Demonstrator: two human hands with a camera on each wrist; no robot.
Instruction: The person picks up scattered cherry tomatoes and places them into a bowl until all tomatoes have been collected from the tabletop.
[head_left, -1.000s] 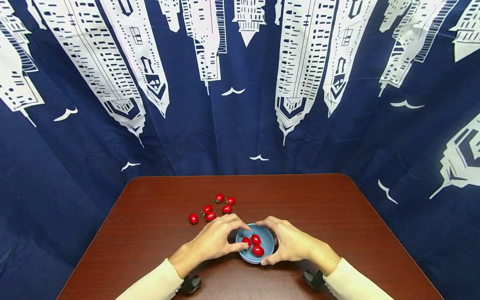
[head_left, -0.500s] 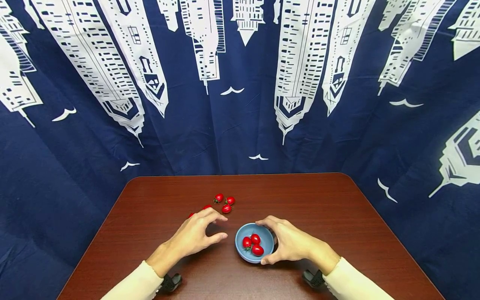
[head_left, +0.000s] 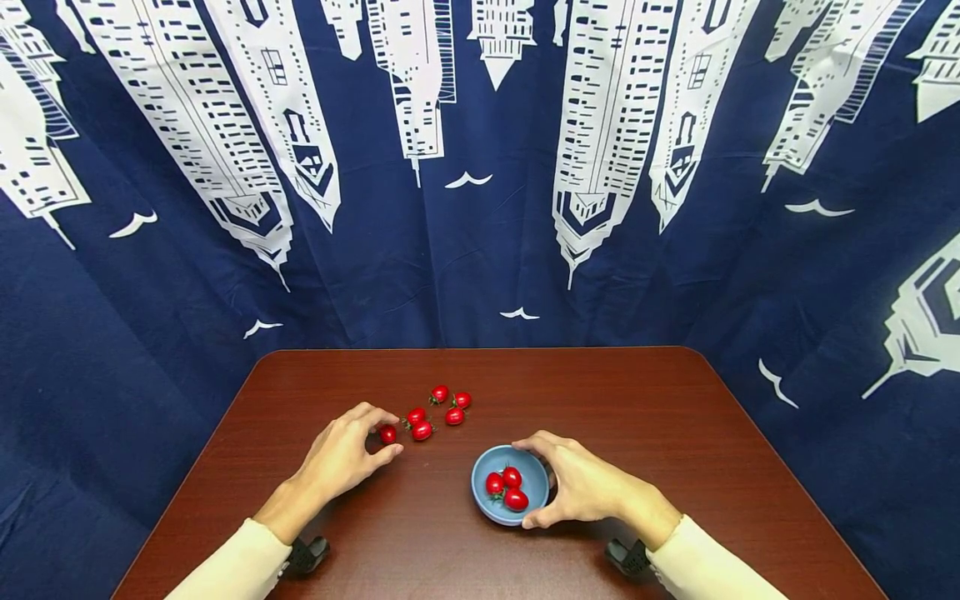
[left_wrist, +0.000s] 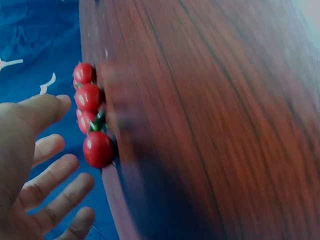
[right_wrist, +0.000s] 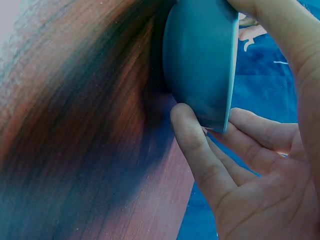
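Observation:
My left hand (head_left: 341, 450) is spread around a cherry tomato (head_left: 387, 434), the leftmost on the table, thumb and fingers apart. In the left wrist view the fingers (left_wrist: 55, 185) hold nothing, and a gap shows between them and the nearest tomato (left_wrist: 98, 149). My right hand (head_left: 581, 481) grips the right side of a small blue bowl (head_left: 480, 500), thumb on the near rim and fingers round the far side. Three red cherry tomatoes (head_left: 515, 499) lie in the bowl. In the right wrist view the fingers (right_wrist: 192, 140) touch the bowl's outer wall (right_wrist: 200, 65).
Several more cherry tomatoes (head_left: 422, 430) with green stems lie in a loose group just right of my left hand. The brown wooden table (head_left: 675, 417) ends at a blue curtain (head_left: 480, 275) with white buildings printed on it.
My left hand has come away from the bowl and travelled left to the leftmost tomato, its fingers spread. The right hand and the bowl have stayed in place.

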